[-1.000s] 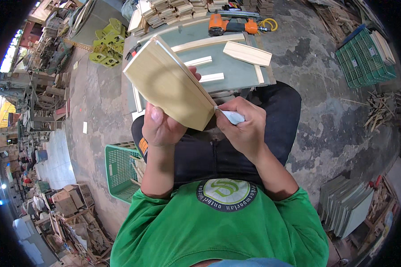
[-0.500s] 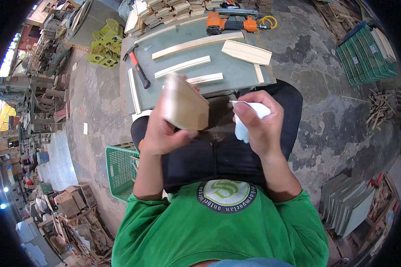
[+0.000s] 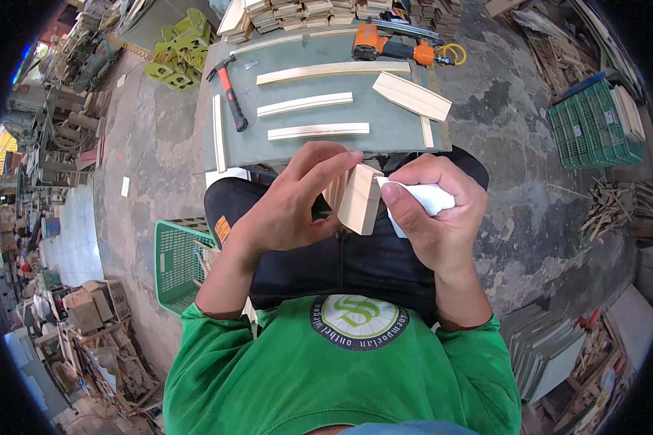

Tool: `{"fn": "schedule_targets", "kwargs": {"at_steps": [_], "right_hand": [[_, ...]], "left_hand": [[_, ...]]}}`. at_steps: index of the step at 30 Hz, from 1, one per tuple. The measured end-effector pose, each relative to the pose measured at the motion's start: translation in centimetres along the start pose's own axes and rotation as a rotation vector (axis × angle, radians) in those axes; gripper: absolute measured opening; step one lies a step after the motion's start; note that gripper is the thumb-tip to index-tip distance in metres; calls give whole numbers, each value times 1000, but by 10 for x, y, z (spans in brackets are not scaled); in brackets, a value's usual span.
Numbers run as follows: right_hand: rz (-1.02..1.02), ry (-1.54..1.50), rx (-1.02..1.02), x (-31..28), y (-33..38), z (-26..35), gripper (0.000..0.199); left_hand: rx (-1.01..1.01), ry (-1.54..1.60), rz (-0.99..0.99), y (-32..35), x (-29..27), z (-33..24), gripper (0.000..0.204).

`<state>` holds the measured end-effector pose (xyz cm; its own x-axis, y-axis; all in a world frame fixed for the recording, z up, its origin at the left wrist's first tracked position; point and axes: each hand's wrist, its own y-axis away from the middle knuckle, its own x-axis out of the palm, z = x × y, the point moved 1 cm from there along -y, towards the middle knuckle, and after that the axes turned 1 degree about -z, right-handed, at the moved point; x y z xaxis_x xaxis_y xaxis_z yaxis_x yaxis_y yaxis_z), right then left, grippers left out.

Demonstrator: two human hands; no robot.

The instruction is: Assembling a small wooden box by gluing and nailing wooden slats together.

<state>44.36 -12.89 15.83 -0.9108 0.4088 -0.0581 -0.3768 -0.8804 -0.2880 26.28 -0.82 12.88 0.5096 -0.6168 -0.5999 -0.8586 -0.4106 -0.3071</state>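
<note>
L hand (image 3: 286, 206) pinched wood block (image 3: 357, 201) over lap (image 3: 319, 275), just off worktop's (image 3: 319, 85) near edge. R hand (image 3: 444, 233) pinched white soft thing (image 3: 432, 197), tip nr block; touch unclear. Block could slip b/c L grip loose, or twist w/ hard R push.

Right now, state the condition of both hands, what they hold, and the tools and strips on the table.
Left hand: gripping the wooden block
Right hand: closed on the white object
Wooden block: held off the table, tilted
White object: tip beside the wooden block; contact unclear
Hammer: lying down, unheld
Orange power tool: lying down, unheld
Wood strips: lying flat
</note>
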Motion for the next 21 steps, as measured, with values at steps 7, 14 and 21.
{"fn": "schedule_targets", "kwargs": {"at_steps": [7, 14, 21], "right_hand": [[-33, 22, -43, 3, 0, 0, 12], [-5, 62, -40, 4, 2, 2, 10], [8, 80, -42, 4, 3, 2, 10]], "left_hand": [[17, 14, -30, 4, 0, 2, 92], [16, 3, -46, 4, 1, 4, 92], [16, -1, -54, 3, 2, 6, 95]]}}
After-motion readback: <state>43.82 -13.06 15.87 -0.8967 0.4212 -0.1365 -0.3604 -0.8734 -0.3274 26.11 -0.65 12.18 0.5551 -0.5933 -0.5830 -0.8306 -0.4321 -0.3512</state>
